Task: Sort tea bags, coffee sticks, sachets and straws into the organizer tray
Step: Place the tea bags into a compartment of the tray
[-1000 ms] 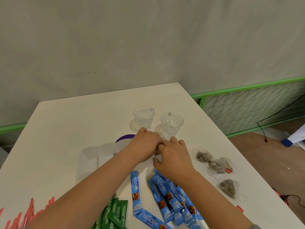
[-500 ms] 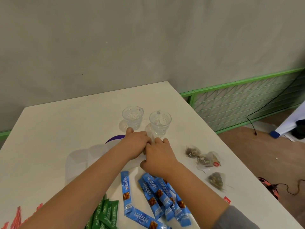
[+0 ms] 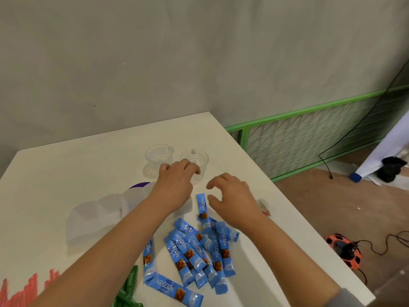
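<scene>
Head view: left hand [image 3: 174, 185] and right hand [image 3: 232, 196] hover apart over the table [image 3: 55, 173], fingers loosely curled, holding nothing; half a second ago they met knuckle to knuckle. Organizer tray [image 3: 93, 220] lies left of the coffee sticks [image 3: 194, 251], within reach for sorting. One stick [image 3: 202, 207] now lies bare between the hands. Two clear cups [image 3: 159, 156] stand beyond.

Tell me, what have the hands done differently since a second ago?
The left hand and right hand, pressed together by the tray a second ago, have drawn apart; neither holds anything, and one blue coffee stick now lies between them. The two clear cups stand as before.
</scene>
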